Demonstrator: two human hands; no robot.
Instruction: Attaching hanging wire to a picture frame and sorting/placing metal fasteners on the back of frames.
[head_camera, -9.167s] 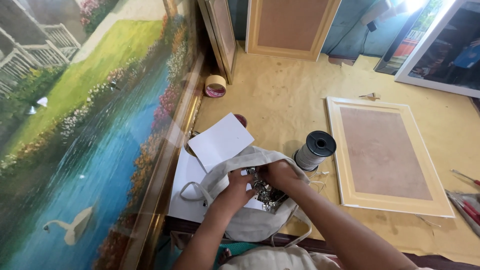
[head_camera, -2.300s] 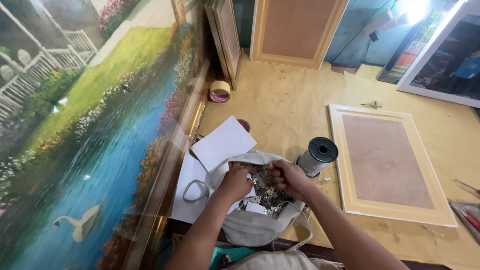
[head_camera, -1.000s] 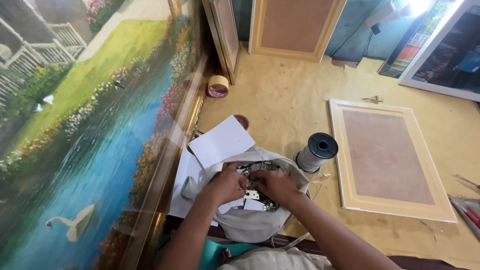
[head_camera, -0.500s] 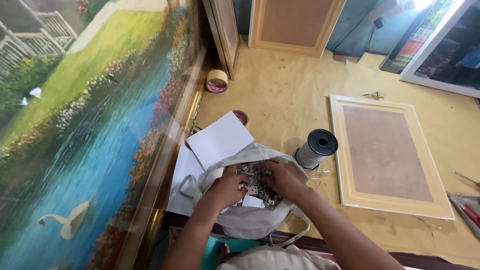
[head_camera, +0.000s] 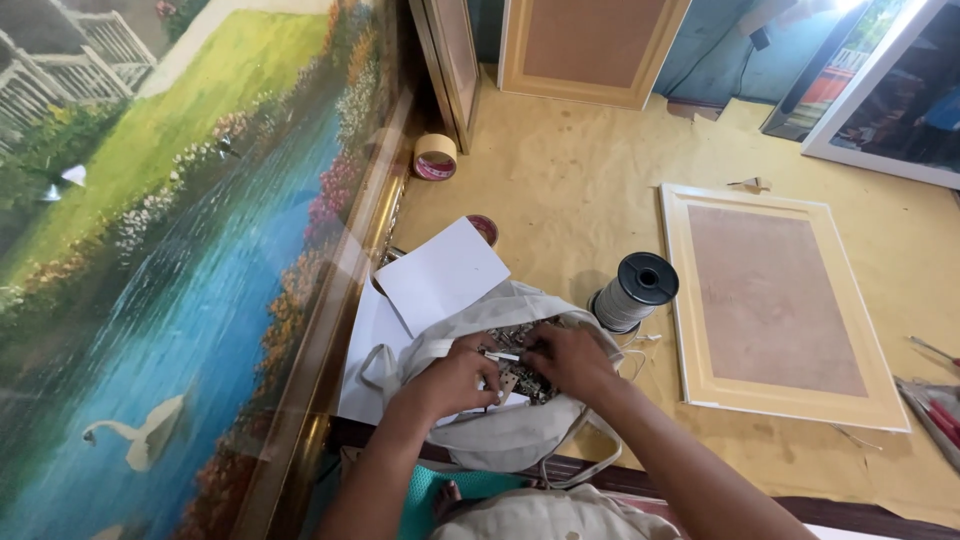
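Observation:
A pale cloth bag (head_camera: 505, 430) lies open on the floor in front of me, with a heap of small metal pieces (head_camera: 522, 362) in its mouth. My left hand (head_camera: 455, 375) rests on the bag's left rim, fingers curled at the metal pieces. My right hand (head_camera: 565, 358) reaches in from the right, its fingertips pinching among the same small pieces next to a thin white strip. What exactly each hand grips is too small to tell.
White paper sheets (head_camera: 440, 275) lie under and beside the bag. A spool of grey wire (head_camera: 630, 293) stands just right of it. A framed board (head_camera: 775, 300) lies face down to the right. A large landscape painting (head_camera: 170, 270) leans at left, tape roll (head_camera: 435, 157) behind.
Both hands stay in the bag's mouth and shift slightly among the metal pieces; the camera view has tilted a little. Nothing else moved.

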